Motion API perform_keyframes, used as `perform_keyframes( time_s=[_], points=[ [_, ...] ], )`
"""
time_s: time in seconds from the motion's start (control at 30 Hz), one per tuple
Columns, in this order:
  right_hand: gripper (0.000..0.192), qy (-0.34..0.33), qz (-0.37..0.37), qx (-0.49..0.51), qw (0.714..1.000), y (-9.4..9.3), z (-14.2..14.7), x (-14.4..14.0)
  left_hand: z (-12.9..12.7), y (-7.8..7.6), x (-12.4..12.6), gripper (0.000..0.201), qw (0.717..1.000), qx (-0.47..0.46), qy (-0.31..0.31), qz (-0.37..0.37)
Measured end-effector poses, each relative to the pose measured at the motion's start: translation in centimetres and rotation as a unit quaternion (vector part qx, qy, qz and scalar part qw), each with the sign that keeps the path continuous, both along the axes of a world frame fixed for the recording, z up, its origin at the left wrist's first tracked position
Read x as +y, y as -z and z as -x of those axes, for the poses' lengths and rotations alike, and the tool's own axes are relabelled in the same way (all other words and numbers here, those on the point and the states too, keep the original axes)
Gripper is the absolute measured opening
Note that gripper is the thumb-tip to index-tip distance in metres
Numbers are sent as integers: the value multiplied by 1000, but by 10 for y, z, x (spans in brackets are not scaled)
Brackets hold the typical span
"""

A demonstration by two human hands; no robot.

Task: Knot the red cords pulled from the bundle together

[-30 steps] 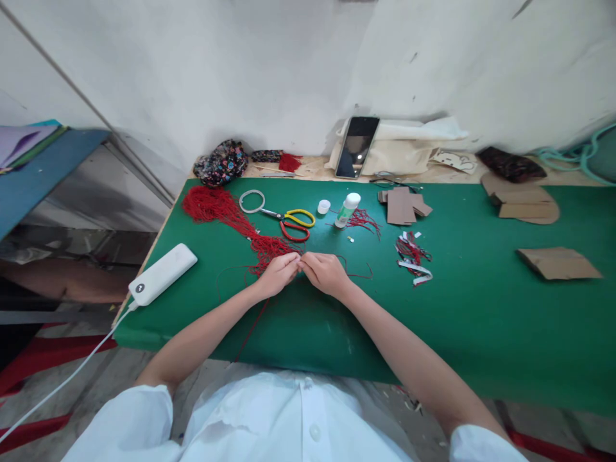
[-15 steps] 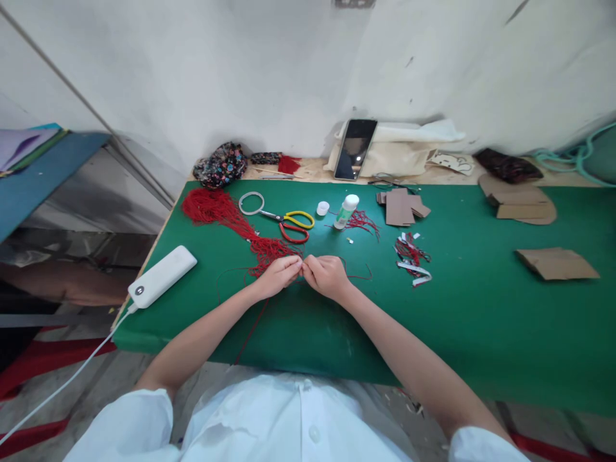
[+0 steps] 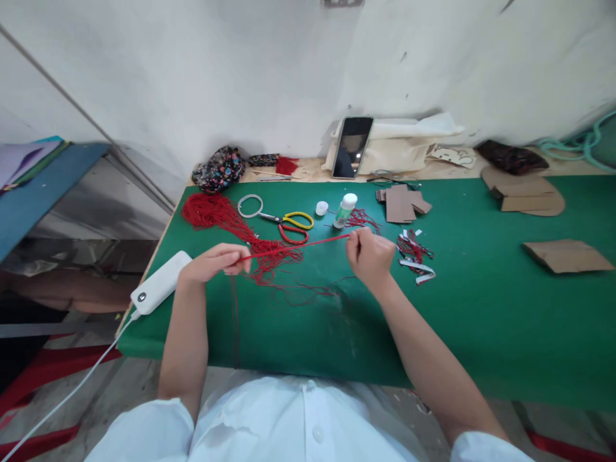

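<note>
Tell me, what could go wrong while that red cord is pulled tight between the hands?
The red cord is stretched taut between the left hand and right hand; a harder pull might snap it or slip it free. It passes over the loose red thread bundle, so strands could snag and tangle. The small white bottle stands near the right hand and might get knocked over.

Soft, even daylight fills the room, casting only faint shadows. The far wall (image 3: 240, 77) is bright, and straight edges bow near the left and right borders.
</note>
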State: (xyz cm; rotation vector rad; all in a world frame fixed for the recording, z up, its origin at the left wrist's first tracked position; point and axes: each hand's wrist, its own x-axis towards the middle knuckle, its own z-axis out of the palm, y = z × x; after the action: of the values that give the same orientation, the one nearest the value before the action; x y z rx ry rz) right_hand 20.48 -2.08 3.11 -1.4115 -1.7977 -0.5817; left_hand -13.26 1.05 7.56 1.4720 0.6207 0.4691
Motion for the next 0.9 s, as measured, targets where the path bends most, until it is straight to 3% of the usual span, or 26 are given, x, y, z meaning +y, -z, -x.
perform_keyframes(
  time_s=[0.13, 0.27, 0.37, 0.5, 0.6, 0.67, 0.77, 0.9],
  points=[
    [30, 32, -15, 56, 998, 0, -9, 3, 34, -1, 2, 49, 977, -173, -117, -46],
    [28, 14, -36, 61, 997, 1, -8, 3, 53, -1, 5, 47, 933, -331, -116, -86],
    [29, 0, -31, 31, 999, 1, -4, 1, 56, -4, 12, 35, 895, -437, -21, -94],
    [31, -22, -34, -6, 999, 0, 1, -1, 49, -8, 21, 33, 827, -500, 217, -138],
    [29, -39, -60, -8, 997, -1, 2, -3, 48, -5, 20, 40, 808, -510, 251, -155],
    [28, -41, -63, -6, 997, -1, 2, -3, 52, 1, 18, 46, 818, -521, 191, -153],
    [30, -39, -35, -10, 999, 0, 1, -3, 57, 9, 18, 59, 846, -517, 46, -123],
    [33, -48, -25, -32, 998, 0, 3, -4, 53, 10, 19, 66, 907, -401, -65, -111]
  ],
)
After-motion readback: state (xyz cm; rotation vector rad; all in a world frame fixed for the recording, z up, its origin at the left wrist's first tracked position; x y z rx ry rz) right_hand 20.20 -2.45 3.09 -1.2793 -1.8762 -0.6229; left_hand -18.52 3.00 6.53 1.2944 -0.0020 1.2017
